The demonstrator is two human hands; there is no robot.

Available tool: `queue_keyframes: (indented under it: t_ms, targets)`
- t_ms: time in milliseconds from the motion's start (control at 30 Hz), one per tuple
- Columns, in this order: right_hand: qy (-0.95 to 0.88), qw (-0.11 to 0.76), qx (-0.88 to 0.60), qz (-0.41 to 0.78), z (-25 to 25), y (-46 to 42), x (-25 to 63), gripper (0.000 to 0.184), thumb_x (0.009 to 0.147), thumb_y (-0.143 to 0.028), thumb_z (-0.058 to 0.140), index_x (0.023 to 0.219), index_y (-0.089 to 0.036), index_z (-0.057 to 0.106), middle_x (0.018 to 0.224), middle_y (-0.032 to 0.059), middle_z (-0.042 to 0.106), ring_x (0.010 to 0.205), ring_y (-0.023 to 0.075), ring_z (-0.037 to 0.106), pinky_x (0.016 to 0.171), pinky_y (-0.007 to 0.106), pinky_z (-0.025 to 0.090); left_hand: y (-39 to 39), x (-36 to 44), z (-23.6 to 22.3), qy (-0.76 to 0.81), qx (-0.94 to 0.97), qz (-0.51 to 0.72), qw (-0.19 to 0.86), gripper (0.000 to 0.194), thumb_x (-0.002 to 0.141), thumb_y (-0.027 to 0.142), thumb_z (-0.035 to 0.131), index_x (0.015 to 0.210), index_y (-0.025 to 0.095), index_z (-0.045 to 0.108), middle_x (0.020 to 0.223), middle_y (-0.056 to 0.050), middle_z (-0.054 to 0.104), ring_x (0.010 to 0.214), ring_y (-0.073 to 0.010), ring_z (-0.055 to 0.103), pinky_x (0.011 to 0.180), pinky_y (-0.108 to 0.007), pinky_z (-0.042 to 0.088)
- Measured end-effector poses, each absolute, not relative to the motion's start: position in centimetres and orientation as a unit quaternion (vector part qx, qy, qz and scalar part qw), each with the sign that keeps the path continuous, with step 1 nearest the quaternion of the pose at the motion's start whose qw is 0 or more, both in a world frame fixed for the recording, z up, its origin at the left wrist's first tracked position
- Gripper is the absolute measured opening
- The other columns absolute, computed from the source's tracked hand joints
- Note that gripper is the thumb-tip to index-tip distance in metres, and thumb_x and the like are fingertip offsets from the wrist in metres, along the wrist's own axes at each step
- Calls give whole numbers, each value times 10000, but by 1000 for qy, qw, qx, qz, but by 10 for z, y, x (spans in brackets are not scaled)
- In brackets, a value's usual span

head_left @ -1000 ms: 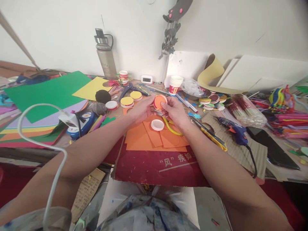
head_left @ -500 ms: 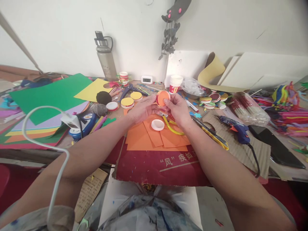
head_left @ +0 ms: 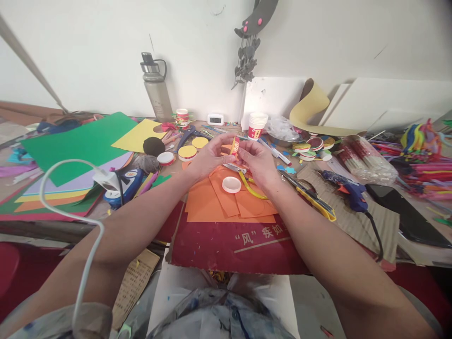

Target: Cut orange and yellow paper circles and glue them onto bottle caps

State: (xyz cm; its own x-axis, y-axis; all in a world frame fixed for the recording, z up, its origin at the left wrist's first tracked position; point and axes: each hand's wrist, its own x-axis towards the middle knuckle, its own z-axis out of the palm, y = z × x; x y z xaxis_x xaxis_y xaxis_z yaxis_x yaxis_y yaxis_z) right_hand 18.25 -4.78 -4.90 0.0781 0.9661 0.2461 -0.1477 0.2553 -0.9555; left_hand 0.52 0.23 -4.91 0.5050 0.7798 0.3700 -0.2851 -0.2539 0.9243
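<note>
Both my hands meet above the middle of the table and pinch a small round lid [head_left: 235, 145] with an orange paper face and a red and yellow rim. It is turned edge-on to me. My left hand [head_left: 211, 157] grips its left side with curled fingers. My right hand [head_left: 257, 160] grips its right side. Below them lie orange paper sheets [head_left: 226, 200], a white lid [head_left: 231, 184] and yellow-handled scissors [head_left: 247, 181].
A blue glue gun [head_left: 348, 190] and a yellow utility knife [head_left: 310, 197] lie on corrugated cardboard at the right. Green and yellow sheets [head_left: 77, 141], a blue tape dispenser [head_left: 123, 183] and a white cable [head_left: 70, 216] sit at the left. A water bottle [head_left: 157, 92] and paper cups [head_left: 257, 125] stand at the back.
The lid has been turned from face-on, showing its orange disc, to edge-on, showing its rim. Both hands stayed in about the same place over the orange sheets.
</note>
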Motion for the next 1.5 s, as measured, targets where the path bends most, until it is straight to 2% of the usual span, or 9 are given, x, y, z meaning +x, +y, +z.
queue_keyframes:
  t_ms: [200, 567, 767, 867, 933, 1067, 1200, 1300, 1500]
  targets:
    - [-469, 603, -349, 543, -48, -50, 179, 726, 544, -719, 1048, 1060, -265, 814, 1129, 27, 843, 976, 193, 773, 878, 346, 690, 0, 4, -45, 245, 663, 477, 522, 769, 592, 377, 1089, 1295, 242, 808, 1311, -89, 793, 1003, -206, 727, 869, -311, 583]
    - [-463, 583, -353, 567, -45, -48, 185, 685, 478, -633, 1096, 967, -249, 810, 962, 11, 815, 816, 172, 735, 762, 341, 691, 1, -2, -36, 257, 701, 456, 485, 685, 527, 376, 1121, 1152, 231, 880, 1245, -85, 805, 923, -175, 692, 837, -288, 578]
    - [-452, 593, -369, 555, -42, -50, 181, 572, 573, -541, 1048, 961, -229, 766, 877, -11, 756, 754, 140, 696, 707, 306, 674, 4, 0, -43, 248, 666, 453, 538, 748, 576, 342, 1113, 1266, 224, 851, 1275, -95, 810, 972, -205, 741, 858, -323, 603]
    - [-449, 591, -376, 555, -42, -48, 182, 472, 646, -468, 1003, 942, -225, 727, 852, -11, 748, 732, 134, 692, 700, 302, 670, 5, 1, -48, 234, 648, 450, 568, 748, 656, 411, 1089, 1329, 220, 826, 1293, -103, 824, 1051, -229, 770, 909, -336, 607]
    - [-453, 589, -389, 544, -43, -46, 184, 411, 713, -457, 961, 940, -225, 709, 839, -6, 747, 719, 135, 690, 702, 304, 663, 5, 2, -49, 220, 632, 449, 592, 698, 706, 487, 1066, 1298, 205, 825, 1216, -96, 840, 1023, -214, 775, 880, -312, 603]
    - [-513, 618, -415, 428, -46, -43, 189, 278, 848, -437, 874, 953, -235, 714, 785, -27, 684, 677, 133, 628, 647, 278, 581, 1, 4, -47, 209, 563, 439, 668, 575, 823, 616, 971, 1138, 169, 795, 993, -62, 819, 795, -143, 748, 692, -241, 562]
    - [-629, 619, -431, 187, -49, -41, 193, 68, 914, -260, 793, 978, -240, 785, 762, -27, 607, 699, 150, 549, 692, 297, 527, -1, 6, -43, 247, 513, 389, 724, 581, 957, 712, 797, 1077, 146, 749, 909, -66, 804, 674, -128, 738, 625, -228, 545]
    - [-698, 574, -425, 57, -53, -41, 195, 145, 948, -179, 735, 1043, -251, 817, 864, 13, 667, 796, 191, 609, 797, 350, 558, -1, 8, -41, 256, 515, 348, 740, 678, 989, 802, 669, 1099, 139, 758, 899, -76, 809, 651, -133, 746, 593, -222, 533]
    - [-749, 479, -455, -49, -54, -47, 196, 287, 1009, -158, 660, 1248, -244, 792, 1098, 95, 739, 1012, 283, 695, 928, 442, 581, -4, 10, -42, 256, 513, 330, 750, 726, 1014, 837, 576, 1120, 142, 759, 832, -56, 787, 630, -125, 739, 603, -208, 553]
